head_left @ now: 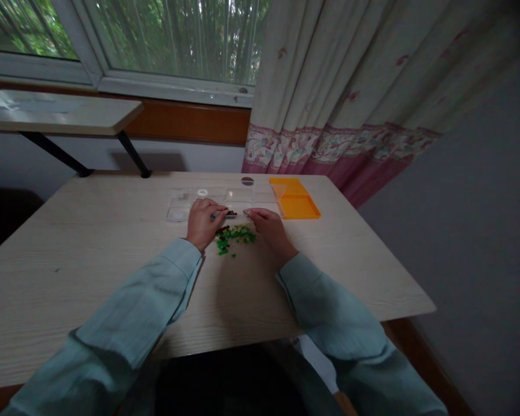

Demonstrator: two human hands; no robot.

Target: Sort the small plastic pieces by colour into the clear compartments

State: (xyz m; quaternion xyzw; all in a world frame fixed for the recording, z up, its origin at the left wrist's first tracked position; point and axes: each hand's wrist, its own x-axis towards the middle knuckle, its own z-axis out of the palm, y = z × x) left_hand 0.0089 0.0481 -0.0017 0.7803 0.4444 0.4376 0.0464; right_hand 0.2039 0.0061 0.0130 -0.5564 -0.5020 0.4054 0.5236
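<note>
My left hand point(204, 222) is closed around a small flat piece with dark brown bits on it point(231, 214), held just above the far side of a brick pile. A little blue shows by the fingertips. My right hand point(269, 226) is pinched, thumb against fingers, at a short gap from that piece; a tiny thing seems to be at its tips, too small to name. Between and below both hands lies a loose pile of tiny green, yellow and dark brown toy bricks point(238, 232) on the pale wooden table point(247, 289).
Behind my hands stands a clear plastic compartment tray point(179, 203). At its right sits an orange tray point(301, 206), and a small round two-coloured disc point(247, 181) lies near the back edge. A raised shelf point(60, 112) on black legs stands back left; a curtain point(325, 138) hangs behind.
</note>
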